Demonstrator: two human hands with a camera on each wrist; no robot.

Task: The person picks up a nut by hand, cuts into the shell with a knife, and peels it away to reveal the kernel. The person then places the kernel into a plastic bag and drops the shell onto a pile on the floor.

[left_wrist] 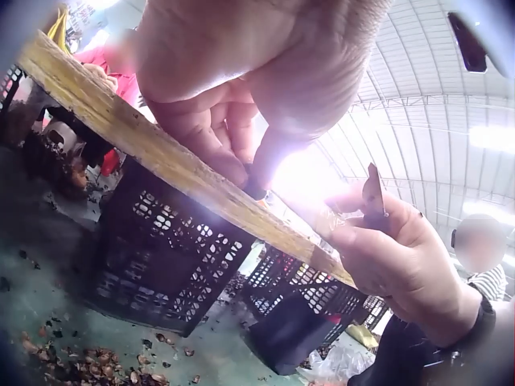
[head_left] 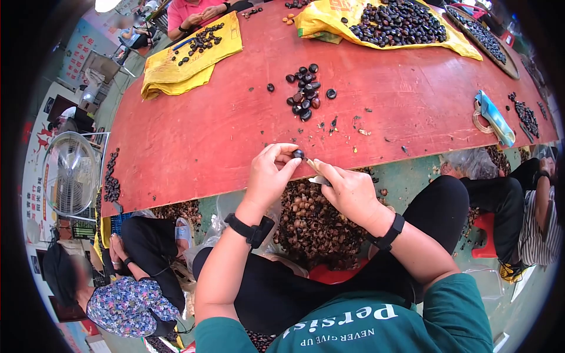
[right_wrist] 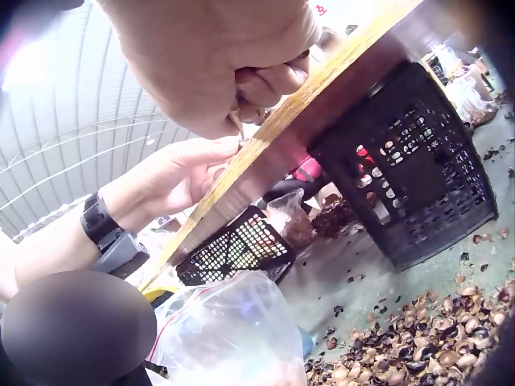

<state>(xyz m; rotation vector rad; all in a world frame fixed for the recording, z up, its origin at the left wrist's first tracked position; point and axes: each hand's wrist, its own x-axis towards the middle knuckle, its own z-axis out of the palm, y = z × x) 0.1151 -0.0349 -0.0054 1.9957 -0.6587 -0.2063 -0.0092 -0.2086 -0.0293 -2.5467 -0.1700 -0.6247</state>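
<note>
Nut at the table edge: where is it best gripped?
I'd grip the nut by its rounded sides, pinched from the left between thumb and fingertips, as the left hand does; small and round, it keeps its right face bare toward the knife.

Near edge: left hand (head_left: 268, 176) beside right hand (head_left: 347, 191), nut (head_left: 298, 154) and knife (head_left: 312, 167) between them;
Mid surface (head_left: 235, 123): nut pile (head_left: 305, 94) behind hands;
Far side: left sack (head_left: 176, 70), right sack (head_left: 329, 20);
Floor: shell heap (head_left: 318, 226) under near edge
</note>
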